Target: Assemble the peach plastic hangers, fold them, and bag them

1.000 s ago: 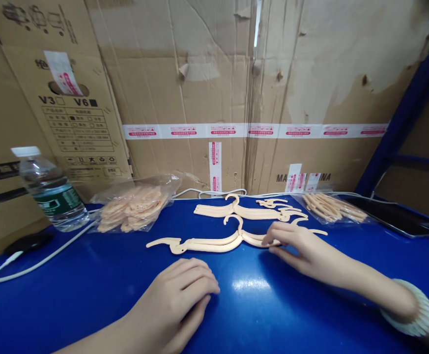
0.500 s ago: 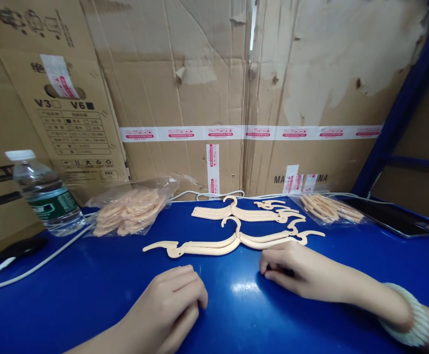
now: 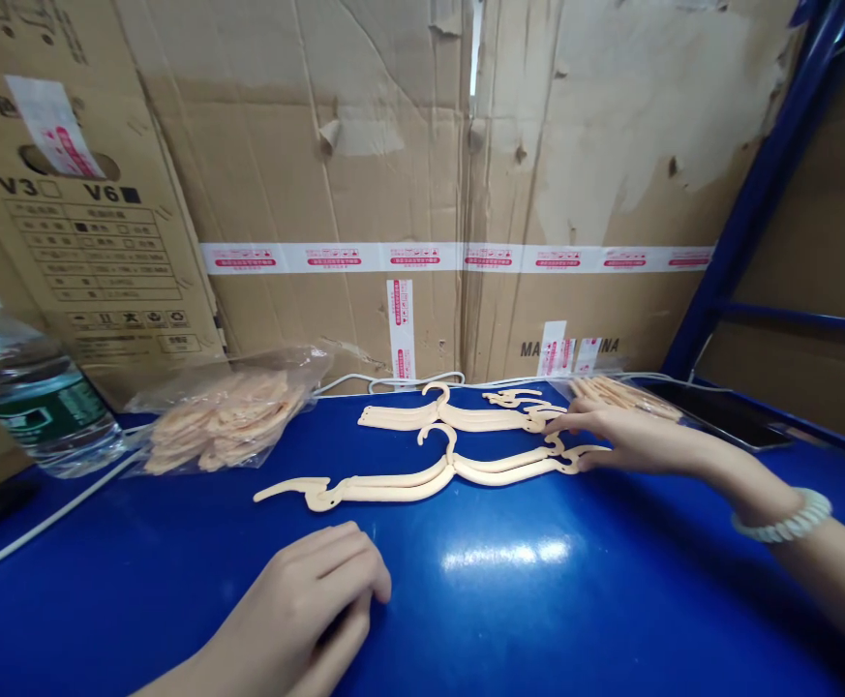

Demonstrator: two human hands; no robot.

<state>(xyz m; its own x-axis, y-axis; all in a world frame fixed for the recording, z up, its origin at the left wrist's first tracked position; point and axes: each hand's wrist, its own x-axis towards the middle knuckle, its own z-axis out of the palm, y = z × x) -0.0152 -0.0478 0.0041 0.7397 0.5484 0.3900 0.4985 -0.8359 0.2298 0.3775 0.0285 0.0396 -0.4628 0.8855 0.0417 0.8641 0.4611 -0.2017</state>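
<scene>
I see two hands over a blue table (image 3: 538, 600). In the middle of it lies a long cream hanger (image 3: 422, 474), flat, with its hook pointing away from me. I will tell where things are from this hanger.

The right hand (image 3: 621, 436) is at the hanger's right end. Its fingers (image 3: 563, 418) are stretched out flat and not closed around anything. The thumb touches the hanger's right tip. The pointing finger touches the right end of a second hanger (image 3: 458, 418), which lies just behind the first one. There is a white bracelet (image 3: 785, 518) on that wrist.

The left hand (image 3: 306, 600) rests on the table in front of the hanger, near its left half but apart from it. It is curled into a loose fist, and I see nothing in it.

Behind the hanger and to its left is a clear bag of cream pieces (image 3: 226, 411). Further left stands a water bottle (image 3: 30, 397). Behind the hanger's right end, past the right hand, lies another bag of pieces (image 3: 625, 395). Big cardboard boxes (image 3: 393, 174) stand at the back.
</scene>
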